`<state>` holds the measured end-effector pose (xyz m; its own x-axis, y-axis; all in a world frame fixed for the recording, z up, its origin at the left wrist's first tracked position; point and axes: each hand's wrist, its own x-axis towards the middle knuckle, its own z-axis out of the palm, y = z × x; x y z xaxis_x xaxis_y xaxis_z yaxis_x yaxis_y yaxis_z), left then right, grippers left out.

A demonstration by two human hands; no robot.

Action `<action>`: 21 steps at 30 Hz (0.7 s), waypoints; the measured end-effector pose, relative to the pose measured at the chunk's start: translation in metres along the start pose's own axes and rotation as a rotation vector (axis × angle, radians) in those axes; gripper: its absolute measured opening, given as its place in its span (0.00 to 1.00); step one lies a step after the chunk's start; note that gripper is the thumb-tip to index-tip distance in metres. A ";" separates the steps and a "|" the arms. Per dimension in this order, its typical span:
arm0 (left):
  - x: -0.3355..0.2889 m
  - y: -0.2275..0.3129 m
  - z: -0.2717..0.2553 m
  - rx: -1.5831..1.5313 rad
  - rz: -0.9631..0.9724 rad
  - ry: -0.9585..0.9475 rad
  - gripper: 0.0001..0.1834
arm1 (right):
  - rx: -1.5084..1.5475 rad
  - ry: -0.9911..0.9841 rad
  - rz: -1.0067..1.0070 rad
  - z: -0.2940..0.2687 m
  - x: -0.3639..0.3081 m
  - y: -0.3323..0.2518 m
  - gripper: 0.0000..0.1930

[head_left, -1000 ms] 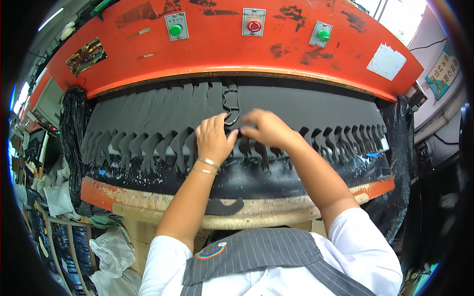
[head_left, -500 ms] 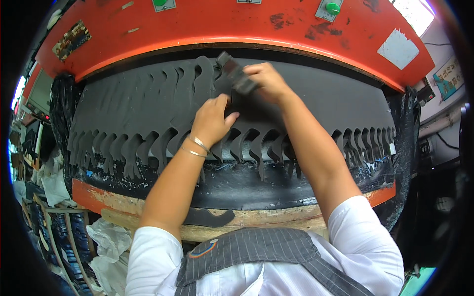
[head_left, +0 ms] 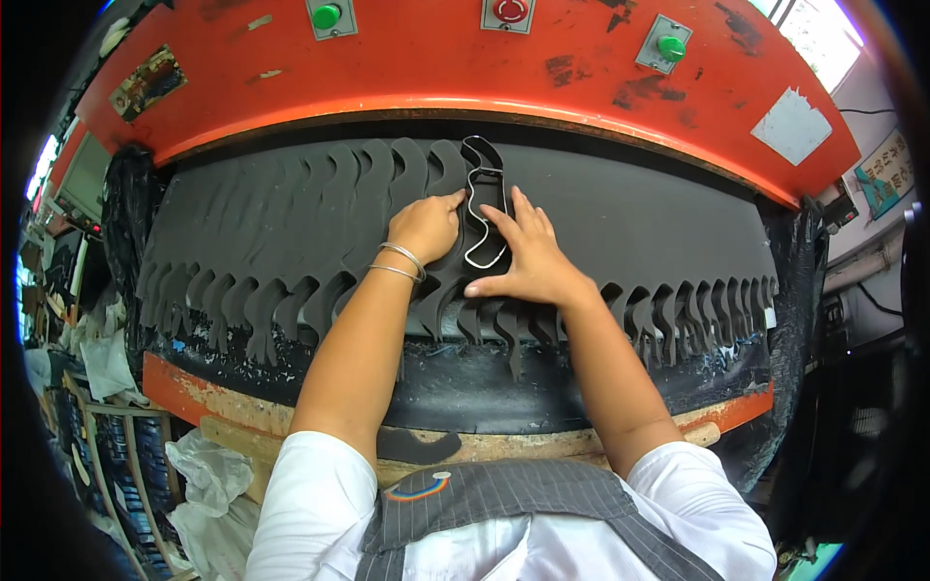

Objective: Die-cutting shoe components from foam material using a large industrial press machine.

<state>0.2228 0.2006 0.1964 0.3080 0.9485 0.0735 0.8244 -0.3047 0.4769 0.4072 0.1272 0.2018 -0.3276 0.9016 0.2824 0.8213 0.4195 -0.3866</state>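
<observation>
A thin metal cutting die (head_left: 474, 244), with a wavy outline and a crossbar near its far end, lies on a dark grey foam-like sheet (head_left: 630, 213). My right hand (head_left: 535, 257) spreads over the die's right side. Its index finger touches the die, and its thumb reaches past the near end. My left hand (head_left: 423, 229), with bracelets at the wrist, is closed just left of the die. Its fingertips point at the die's edge, and whatever they may hold is hidden. Left of the die, wavy cut strips (head_left: 373, 179) remain in the sheet.
An orange-red machine beam (head_left: 417, 68) with green and red buttons spans the far side. Curved strip ends (head_left: 257, 305) hang over the near black edge. One loose dark cut piece (head_left: 418, 445) lies on the wooden ledge. Crumpled plastic (head_left: 208, 474) sits at lower left.
The die, lifted and tilted in my right hand before, now lies flat on the sheet. My right hand has come down and spread open. My left hand has shifted slightly right.
</observation>
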 end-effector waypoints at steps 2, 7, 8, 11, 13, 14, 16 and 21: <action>0.000 0.000 0.002 -0.010 0.016 0.035 0.23 | -0.056 0.062 -0.001 0.013 0.002 0.000 0.48; 0.000 0.000 0.005 -0.027 0.023 0.072 0.22 | 0.020 0.089 0.047 0.014 0.005 -0.004 0.46; 0.000 0.000 0.006 -0.026 0.042 0.092 0.22 | 0.002 0.090 0.049 0.013 0.005 -0.005 0.46; 0.000 -0.003 0.007 -0.012 0.034 0.093 0.21 | -0.037 0.032 0.068 0.012 0.005 -0.011 0.47; -0.001 -0.003 0.013 -0.013 0.056 0.111 0.22 | -0.065 0.018 0.078 0.014 0.001 -0.009 0.48; 0.000 -0.002 0.014 -0.012 0.074 0.127 0.22 | -0.088 0.004 0.086 0.013 0.000 -0.009 0.49; 0.003 -0.008 0.011 -0.020 0.086 0.120 0.22 | -0.135 0.000 0.102 0.012 0.003 -0.015 0.50; -0.018 -0.025 -0.027 -0.413 0.204 0.063 0.20 | 0.276 0.257 0.078 -0.027 -0.007 -0.013 0.52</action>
<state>0.1836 0.1933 0.2063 0.4047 0.8799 0.2492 0.4880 -0.4382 0.7549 0.4117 0.1121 0.2287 -0.1125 0.8911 0.4396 0.6708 0.3945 -0.6280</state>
